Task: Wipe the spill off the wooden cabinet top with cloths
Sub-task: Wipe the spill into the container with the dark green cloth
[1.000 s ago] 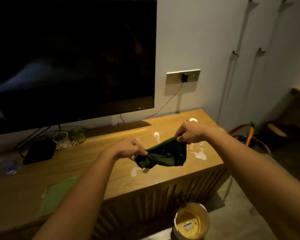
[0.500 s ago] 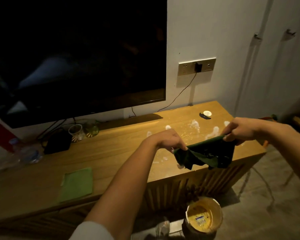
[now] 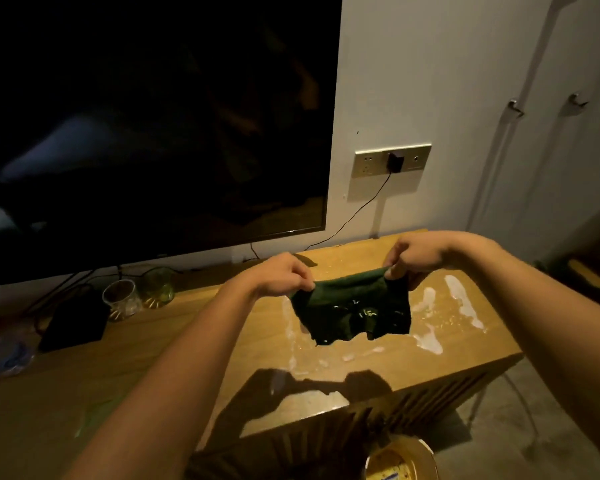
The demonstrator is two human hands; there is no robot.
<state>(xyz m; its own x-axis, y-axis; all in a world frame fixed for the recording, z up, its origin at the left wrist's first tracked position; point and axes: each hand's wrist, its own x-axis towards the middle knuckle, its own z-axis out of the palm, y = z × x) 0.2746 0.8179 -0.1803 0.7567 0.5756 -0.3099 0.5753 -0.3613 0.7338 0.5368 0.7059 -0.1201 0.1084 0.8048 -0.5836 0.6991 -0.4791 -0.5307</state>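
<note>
Grip: left hand (image 3: 280, 276), right hand (image 3: 417, 253) pinch dark green cloth (image 3: 352, 311) | above spill (image 3: 461, 303) on cabinet top (image 3: 174, 341)

Matt dark cloth (image 3: 352, 311); smooth wooden cabinet top (image 3: 153, 344), wet-glossy spill (image 3: 463, 303).

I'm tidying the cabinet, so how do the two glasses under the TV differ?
The clear glass is colourless, the green glass tinted yellow-green. The clear glass stands further left and forward; the green glass sits nearer the wall. Both stand upright on the cabinet top, left of the spill.
</note>
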